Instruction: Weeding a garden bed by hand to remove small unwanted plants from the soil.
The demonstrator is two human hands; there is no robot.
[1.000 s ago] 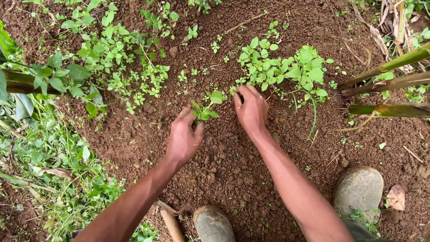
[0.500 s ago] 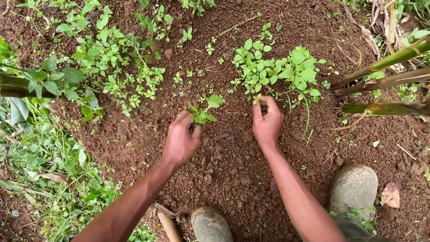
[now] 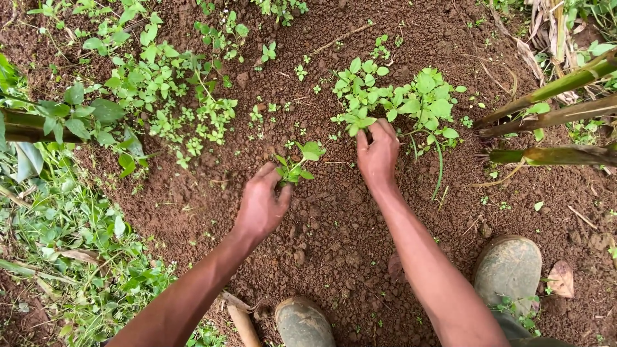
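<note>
A small green seedling (image 3: 301, 162) stands in loose brown soil (image 3: 334, 218) between my hands. My left hand (image 3: 262, 204) rests on the soil just left of it, fingers curled and touching the base of its stem. My right hand (image 3: 378, 154) lies flat on the ground to the right, fingertips pushed into the base of a leafy green weed clump (image 3: 398, 96). Whether the fingers grip any stems is hidden.
Low weeds (image 3: 167, 83) spread across the upper left, thicker grass (image 3: 58, 244) at the left edge. Green and brown stalks (image 3: 553, 115) lie at the right. My two muddy boots (image 3: 508, 270) (image 3: 302, 324) and a wooden handle (image 3: 241, 321) sit at the bottom.
My right hand has moved right and away from the seedling to the weed clump. My left hand has stayed beside the seedling, shifting slightly.
</note>
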